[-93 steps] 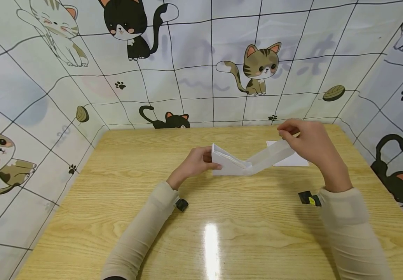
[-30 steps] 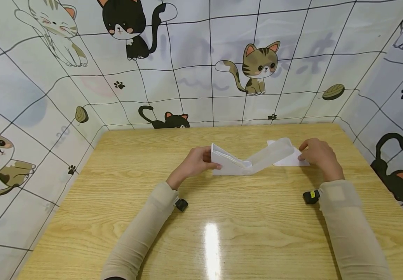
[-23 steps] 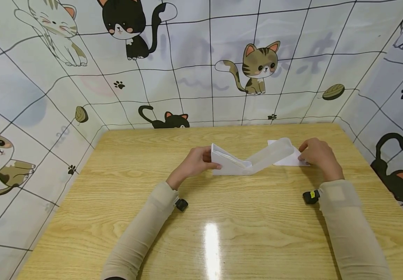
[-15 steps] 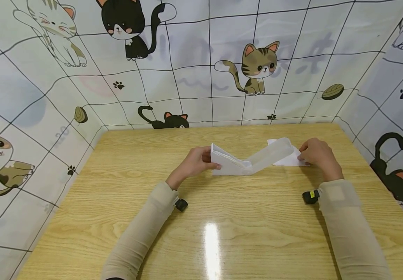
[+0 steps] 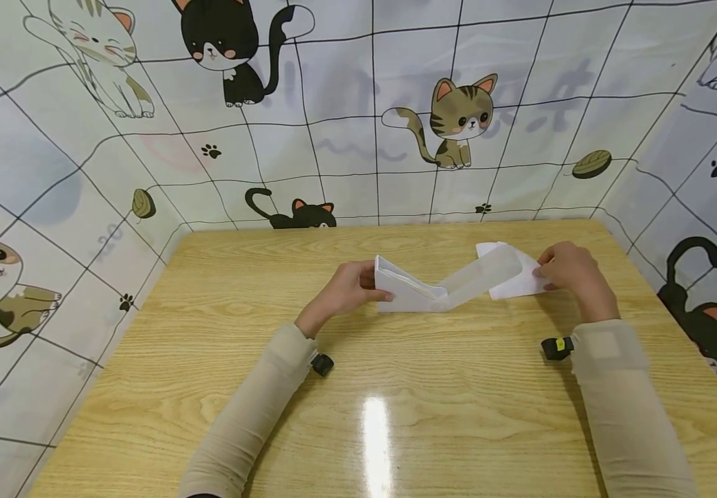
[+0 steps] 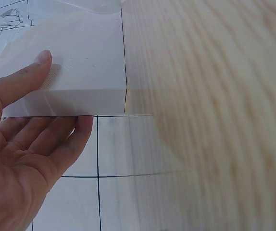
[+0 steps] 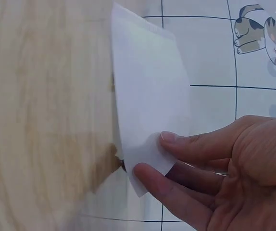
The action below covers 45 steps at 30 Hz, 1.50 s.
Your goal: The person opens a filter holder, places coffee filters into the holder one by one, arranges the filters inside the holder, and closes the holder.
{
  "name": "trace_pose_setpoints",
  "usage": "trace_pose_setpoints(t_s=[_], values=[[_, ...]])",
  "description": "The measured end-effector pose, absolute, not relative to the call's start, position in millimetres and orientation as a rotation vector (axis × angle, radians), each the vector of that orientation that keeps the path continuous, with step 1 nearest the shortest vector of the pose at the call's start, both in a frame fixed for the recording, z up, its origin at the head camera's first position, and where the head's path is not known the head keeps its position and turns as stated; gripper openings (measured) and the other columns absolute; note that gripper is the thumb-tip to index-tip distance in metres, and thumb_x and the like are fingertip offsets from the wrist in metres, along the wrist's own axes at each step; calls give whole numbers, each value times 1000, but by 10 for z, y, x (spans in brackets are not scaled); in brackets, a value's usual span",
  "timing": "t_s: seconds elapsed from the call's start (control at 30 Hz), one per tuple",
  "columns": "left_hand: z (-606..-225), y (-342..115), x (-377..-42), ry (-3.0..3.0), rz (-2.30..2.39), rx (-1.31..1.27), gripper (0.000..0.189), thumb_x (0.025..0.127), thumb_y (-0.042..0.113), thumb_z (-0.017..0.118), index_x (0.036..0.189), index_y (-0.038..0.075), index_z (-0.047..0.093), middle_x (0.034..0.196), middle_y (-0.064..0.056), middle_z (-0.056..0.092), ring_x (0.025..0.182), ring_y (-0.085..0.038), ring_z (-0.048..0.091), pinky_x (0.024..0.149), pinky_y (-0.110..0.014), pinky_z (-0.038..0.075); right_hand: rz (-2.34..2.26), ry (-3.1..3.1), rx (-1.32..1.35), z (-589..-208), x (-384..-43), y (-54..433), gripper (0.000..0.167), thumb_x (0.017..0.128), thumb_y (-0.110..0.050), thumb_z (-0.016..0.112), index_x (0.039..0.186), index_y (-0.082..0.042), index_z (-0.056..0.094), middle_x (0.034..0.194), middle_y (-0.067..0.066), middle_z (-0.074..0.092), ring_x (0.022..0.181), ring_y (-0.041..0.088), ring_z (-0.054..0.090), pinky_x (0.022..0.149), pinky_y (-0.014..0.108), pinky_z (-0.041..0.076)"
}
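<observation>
A white box [image 5: 409,299] stands on the table with its translucent lid [image 5: 479,275] swung open to the right. Thin white sheets [image 5: 411,280] show along its sloping opening. My left hand [image 5: 347,286] grips the box's left end, thumb on the near side and fingers behind, as the left wrist view [image 6: 80,53] also shows. To the right, my right hand [image 5: 572,275] pinches the corner of a flat white pouch-like sheet [image 7: 150,91] between thumb and fingers. The sheet is tilted, and the lid overlaps part of it in the head view.
The wooden table [image 5: 308,415] reaches back to a cat-print cloth wall [image 5: 346,152], with similar cloth at both sides. Black wrist cameras sit on both beige sleeves [image 5: 613,401]. A bright reflection lies on the tabletop near the front.
My right hand came down from the raised lid to the flat white sheet, pinched its corner and has just lifted and tilted it. The left hand and box have stayed put.
</observation>
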<state>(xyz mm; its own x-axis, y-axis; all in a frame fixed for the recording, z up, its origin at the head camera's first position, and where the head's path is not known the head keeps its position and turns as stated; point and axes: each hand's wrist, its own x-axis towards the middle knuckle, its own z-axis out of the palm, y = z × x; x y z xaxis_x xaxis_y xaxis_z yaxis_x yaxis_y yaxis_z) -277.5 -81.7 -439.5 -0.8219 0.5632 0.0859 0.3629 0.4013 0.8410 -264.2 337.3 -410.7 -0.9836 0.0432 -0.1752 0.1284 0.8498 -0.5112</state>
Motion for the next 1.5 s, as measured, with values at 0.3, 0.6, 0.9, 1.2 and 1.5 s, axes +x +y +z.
trace_pose_setpoints(t_s=[0.3, 0.6, 0.9, 1.2, 1.5], values=[[-4388, -821, -2774, 2431, 1394, 829, 38, 88, 13, 84, 123, 7, 70, 116, -11, 77, 99, -21, 77, 85, -32, 63, -842, 2839, 144, -4067, -2641, 3385, 38, 100, -9, 63, 124, 21, 58, 124, 43, 57, 75, 31, 76, 78, 48, 59], [-4389, -825, -2776, 2413, 1401, 830, 36, 89, 14, 83, 122, 8, 70, 115, -10, 77, 98, -19, 77, 84, -31, 63, -834, 2883, 106, -4056, -2635, 3427, 38, 101, -9, 62, 121, 22, 60, 122, 44, 60, 72, 31, 77, 83, 55, 59], [-4387, -830, -2775, 2414, 1401, 820, 37, 89, 14, 83, 123, 8, 70, 115, -10, 77, 98, -19, 77, 83, -31, 63, -860, 2903, 145, -4010, -2631, 3439, 41, 102, -10, 59, 127, 22, 56, 127, 46, 56, 77, 34, 78, 91, 64, 53], [-4388, -818, -2782, 2432, 1385, 815, 37, 88, 14, 84, 122, 8, 70, 115, -10, 77, 97, -19, 77, 83, -31, 63, -859, 2946, 175, -3916, -2605, 3427, 43, 101, -11, 60, 128, 22, 55, 126, 46, 56, 76, 33, 78, 77, 50, 58], [-4398, -822, -2785, 2434, 1383, 824, 37, 89, 14, 83, 123, 8, 70, 115, -10, 77, 97, -19, 77, 83, -31, 63, -912, 2966, 178, -3838, -2595, 3409, 40, 101, -9, 61, 128, 21, 57, 126, 45, 58, 78, 34, 78, 68, 37, 58]])
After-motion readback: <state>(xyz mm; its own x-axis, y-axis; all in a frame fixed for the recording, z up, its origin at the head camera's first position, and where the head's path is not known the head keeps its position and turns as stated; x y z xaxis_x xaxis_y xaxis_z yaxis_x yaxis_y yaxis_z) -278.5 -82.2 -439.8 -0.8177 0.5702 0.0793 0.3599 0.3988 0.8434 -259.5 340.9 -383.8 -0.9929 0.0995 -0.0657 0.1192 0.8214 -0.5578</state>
